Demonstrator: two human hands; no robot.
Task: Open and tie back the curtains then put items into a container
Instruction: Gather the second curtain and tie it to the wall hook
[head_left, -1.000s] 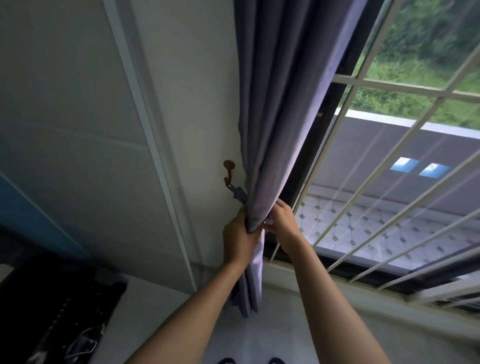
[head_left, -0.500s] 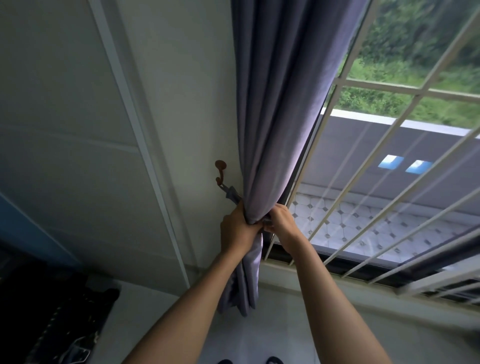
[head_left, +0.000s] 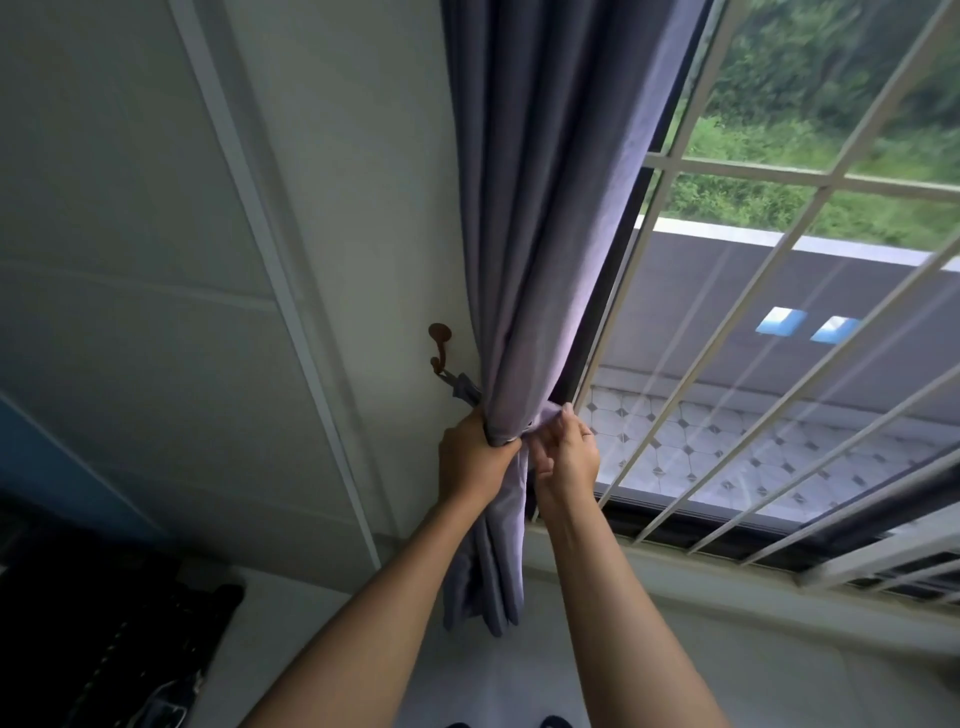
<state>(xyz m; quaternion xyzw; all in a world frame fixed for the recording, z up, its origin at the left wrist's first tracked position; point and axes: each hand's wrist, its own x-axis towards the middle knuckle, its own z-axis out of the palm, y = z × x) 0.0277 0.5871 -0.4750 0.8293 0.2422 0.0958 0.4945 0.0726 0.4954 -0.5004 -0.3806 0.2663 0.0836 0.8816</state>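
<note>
curtain: my curtain (head_left: 540, 218) is soft, limp cloth, light enough to bunch in one fist, and I judge it will slump and spread the moment my grip slackens
where to hold: best at the narrow gathered waist, level with the hook (head_left: 439, 348), where the folds are already squeezed together
look: greyish purple, matte, hanging in long folds from above, pinched to a neck at my hands and flaring out loose below them
place: pulled to the left edge of the window (head_left: 779, 312), against the pale wall (head_left: 337, 208), with the glass and white bars uncovered to its right
tie strap: a strip of the same cloth (head_left: 465, 389) runs from the hook to the bunch
left hand: my left hand (head_left: 470, 460) is clenched round the gathered curtain
right hand: my right hand (head_left: 566, 452) pinches a fold of cloth at the front of the bunch; whether that is the strap's free end I cannot tell
</note>
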